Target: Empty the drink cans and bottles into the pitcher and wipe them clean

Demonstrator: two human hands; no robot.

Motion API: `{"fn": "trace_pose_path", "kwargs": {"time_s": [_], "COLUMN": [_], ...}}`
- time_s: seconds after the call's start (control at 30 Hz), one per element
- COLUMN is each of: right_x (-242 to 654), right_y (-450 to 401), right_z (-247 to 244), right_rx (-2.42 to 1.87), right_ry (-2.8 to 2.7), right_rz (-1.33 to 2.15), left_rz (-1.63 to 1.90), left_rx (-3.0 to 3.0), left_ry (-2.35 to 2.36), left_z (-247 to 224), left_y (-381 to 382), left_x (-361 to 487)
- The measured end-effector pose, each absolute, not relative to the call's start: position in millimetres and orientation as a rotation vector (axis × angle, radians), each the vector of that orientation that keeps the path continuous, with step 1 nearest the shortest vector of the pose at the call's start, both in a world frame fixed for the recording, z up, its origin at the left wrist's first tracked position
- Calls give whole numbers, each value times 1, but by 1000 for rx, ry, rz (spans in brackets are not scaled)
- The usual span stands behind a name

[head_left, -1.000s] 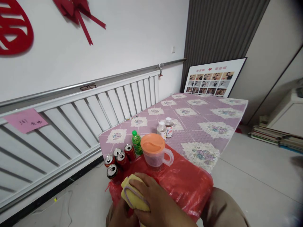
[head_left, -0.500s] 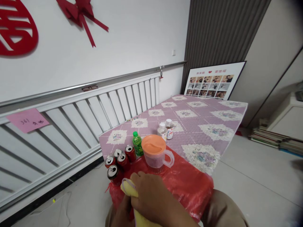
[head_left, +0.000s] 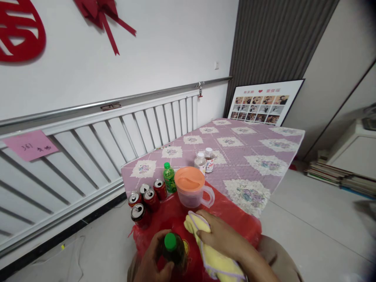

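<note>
My left hand [head_left: 154,260] is wrapped round a dark bottle with a green cap [head_left: 170,242], upright near the front edge. To its right, my right hand [head_left: 219,237] grips a yellow cloth [head_left: 216,260] with a pale purple border, which hangs down below the fingers. Red plastic [head_left: 235,217] covers the near part of the table. Just beyond my hands stands a clear jug [head_left: 190,197] with an orange lid [head_left: 189,179]. A green bottle [head_left: 169,180] is beside it on the left.
Several opened red cans [head_left: 150,199] cluster at the table's left corner. Two small white-capped bottles [head_left: 200,161] [head_left: 209,160] stand behind the jug on the flowered tablecloth [head_left: 249,158]. A white radiator [head_left: 141,131] runs along the wall to the left.
My hands were together at the yellow cloth and have moved apart. The cloth has shifted right with my right hand, and the green-capped bottle now shows in my left hand.
</note>
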State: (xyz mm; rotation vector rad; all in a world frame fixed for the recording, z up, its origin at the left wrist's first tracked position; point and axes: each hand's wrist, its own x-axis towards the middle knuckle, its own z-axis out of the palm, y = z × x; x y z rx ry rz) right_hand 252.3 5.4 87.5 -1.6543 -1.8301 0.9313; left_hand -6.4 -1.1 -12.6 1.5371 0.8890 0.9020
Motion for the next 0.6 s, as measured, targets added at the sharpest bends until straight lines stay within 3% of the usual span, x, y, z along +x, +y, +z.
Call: {"fn": "trace_pose_path", "kwargs": {"time_s": [0.23, 0.6], "right_x": [288, 271], "right_y": [-1, 7], "right_z": [36, -5], "right_rx": [-1883, -2199], "right_ry": [-1880, -1938], "right_rz": [753, 341], "left_rz": [867, 934], "left_rx": [1584, 1493], "left_ry": [899, 887], "left_z": [-13, -20], "left_y": [0, 0], "left_x": [-8, -7]}}
